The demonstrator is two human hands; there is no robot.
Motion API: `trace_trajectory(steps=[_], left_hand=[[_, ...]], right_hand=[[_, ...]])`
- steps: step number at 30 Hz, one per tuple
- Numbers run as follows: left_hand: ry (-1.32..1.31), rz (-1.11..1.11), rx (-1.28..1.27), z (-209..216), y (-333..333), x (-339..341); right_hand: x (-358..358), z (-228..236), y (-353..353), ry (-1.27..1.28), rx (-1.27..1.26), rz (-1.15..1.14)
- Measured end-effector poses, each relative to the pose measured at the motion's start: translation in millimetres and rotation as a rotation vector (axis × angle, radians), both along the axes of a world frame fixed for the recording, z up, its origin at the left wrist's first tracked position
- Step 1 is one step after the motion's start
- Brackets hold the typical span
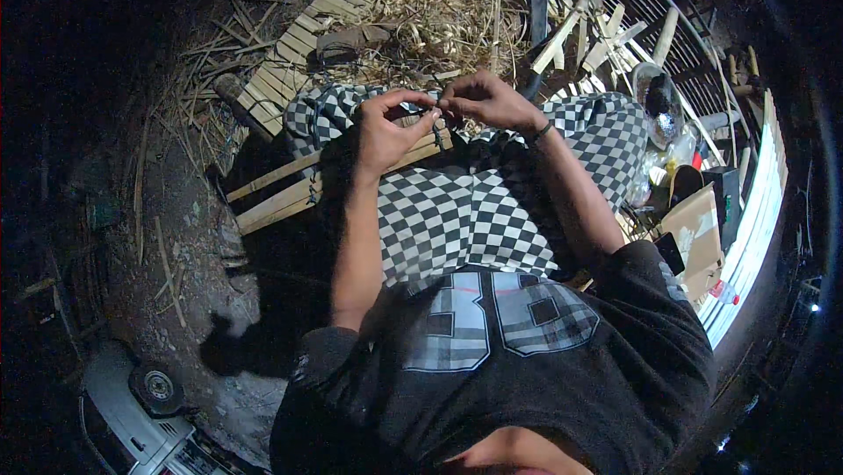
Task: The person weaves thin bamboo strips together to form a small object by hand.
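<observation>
Both hands meet above my lap, fingertips almost touching. My left hand (391,128) has thumb and forefinger pinched at a thin dark cord (438,136), which hangs down over the end of some split bamboo strips (420,154). From the right, my right hand (496,104) pinches at the same spot, and the fingertips hide the cord's upper part. The strips lie across my left thigh and stick out to the left, where another dark tie (313,187) wraps them. My left forearm covers part of their length.
Ahead lies a bamboo slat mat (285,58) with a heap of shavings (439,23). A dark blade (537,10) and cut bamboo pieces (606,36) are at the far right. Beside my right leg sit a cardboard piece (698,229) and a dark box (724,194). A vehicle (145,422) stands lower left.
</observation>
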State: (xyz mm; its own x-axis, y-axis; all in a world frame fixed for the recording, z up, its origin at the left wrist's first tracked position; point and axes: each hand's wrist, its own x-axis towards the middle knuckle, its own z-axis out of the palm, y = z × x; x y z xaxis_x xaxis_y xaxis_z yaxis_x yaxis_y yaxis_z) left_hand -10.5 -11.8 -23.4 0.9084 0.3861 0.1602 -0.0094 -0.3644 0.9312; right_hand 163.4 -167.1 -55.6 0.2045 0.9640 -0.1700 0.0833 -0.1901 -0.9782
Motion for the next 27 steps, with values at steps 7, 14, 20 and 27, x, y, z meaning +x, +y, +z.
trace_trajectory(steps=[7,14,20,27], left_hand=[[0.001,0.006,-0.003,-0.8,0.1,-0.6],[0.018,0.016,-0.018,1.6,-0.7,-1.0],[-0.013,0.014,-0.011,0.0,0.6,-1.5],[-0.039,0.018,-0.001,-1.3,0.6,-2.7]], right_hand=[[-3.0,1.1,0.3,0.074,0.113,-0.001],[-2.9,3.0,0.8,0.106,0.081,0.020],[-6.8,-4.4,5.1,0.022,0.101,0.004],[-15.5,-4.1,8.7,-0.041,0.088,-0.052]])
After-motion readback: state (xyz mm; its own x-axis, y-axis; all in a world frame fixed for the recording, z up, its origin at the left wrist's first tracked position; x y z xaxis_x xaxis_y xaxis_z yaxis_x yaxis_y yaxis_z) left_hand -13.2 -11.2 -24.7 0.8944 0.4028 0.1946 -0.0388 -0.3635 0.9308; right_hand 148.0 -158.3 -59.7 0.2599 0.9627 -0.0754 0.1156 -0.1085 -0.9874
